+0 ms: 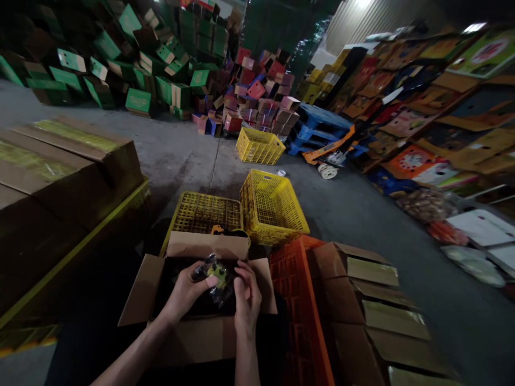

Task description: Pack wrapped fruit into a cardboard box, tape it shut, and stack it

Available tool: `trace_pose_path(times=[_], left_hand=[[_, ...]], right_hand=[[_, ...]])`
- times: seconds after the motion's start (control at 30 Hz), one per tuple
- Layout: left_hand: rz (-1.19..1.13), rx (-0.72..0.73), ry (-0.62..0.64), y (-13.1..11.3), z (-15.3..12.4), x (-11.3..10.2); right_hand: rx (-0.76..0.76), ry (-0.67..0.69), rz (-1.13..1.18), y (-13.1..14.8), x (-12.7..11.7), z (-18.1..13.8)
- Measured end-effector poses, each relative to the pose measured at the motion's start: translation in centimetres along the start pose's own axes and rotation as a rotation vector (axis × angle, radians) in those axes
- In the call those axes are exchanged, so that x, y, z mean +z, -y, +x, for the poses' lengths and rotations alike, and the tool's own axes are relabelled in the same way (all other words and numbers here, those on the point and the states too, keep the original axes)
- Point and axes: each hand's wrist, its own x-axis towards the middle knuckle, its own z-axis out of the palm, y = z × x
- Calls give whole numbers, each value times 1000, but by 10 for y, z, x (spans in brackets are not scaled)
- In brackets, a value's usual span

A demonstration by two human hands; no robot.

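My left hand and my right hand are both closed on a small item in shiny clear wrap, yellow-green inside. They hold it just above an open cardboard box whose flaps are folded out; its inside is dark and I cannot make out what lies in it. The left thumb presses across the wrap's front, while the right fingers pinch its right side.
Yellow plastic crates stand just beyond the box, another farther off. An orange crate and open cardboard boxes are at my right. Large sealed cartons stand left. Piles of green and red boxes, blue pallets and a pallet jack fill the back.
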Motion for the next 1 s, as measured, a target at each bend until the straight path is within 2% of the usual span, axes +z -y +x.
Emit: trace_pose_path(times=[0.13, 0.2, 0.37, 0.47, 0.8, 0.9, 1.0], left_hand=[[51, 9, -21, 0, 0, 0], [42, 17, -26, -1, -1, -1], [-166, -38, 28, 2, -1, -1], [-245, -93, 86, 3, -1, 0], [-118, -6, 159, 1, 5, 5], [-92, 22, 155, 3, 4, 4], [-62, 61, 121, 3, 4, 3]], right_hand=[[-63, 218, -151, 9, 2, -4], [-25, 258, -169, 11, 5, -5], [164, 144, -2, 3, 5, -2], [215, 105, 73, -2, 2, 0], [227, 181, 57, 2, 0, 2], [221, 188, 50, 4, 0, 2], [153, 243, 35, 6, 0, 2]])
